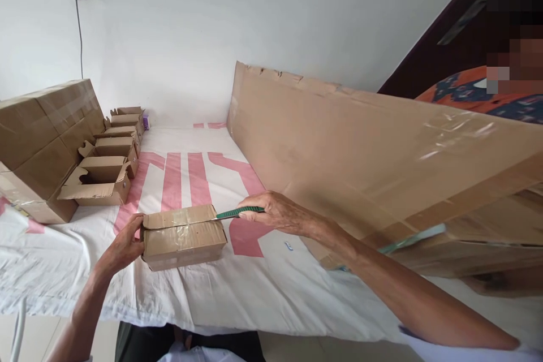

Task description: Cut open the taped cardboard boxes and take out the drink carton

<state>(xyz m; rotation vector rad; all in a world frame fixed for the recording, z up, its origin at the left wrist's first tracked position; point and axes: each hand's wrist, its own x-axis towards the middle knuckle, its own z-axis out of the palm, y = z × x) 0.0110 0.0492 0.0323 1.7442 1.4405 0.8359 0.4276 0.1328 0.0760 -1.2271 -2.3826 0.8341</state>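
A small taped cardboard box [184, 243] lies on the cloth-covered table in front of me, its lid seam running lengthwise. At its left end, my left hand [125, 246] grips the edge with thumb and fingers. My right hand [275, 212] is closed around a green-handled utility knife [237, 212]. The knife's tip meets the right end of the seam. Clear tape still spans the middle of the lid.
Several small open boxes [112, 167] stand in a row at the left, beside a large carton [51, 141]. A tall cardboard panel [339, 141] rises on the right. Behind it is a person [470, 93]. A small blue-and-white item [289, 246] lies on the cloth [169, 300].
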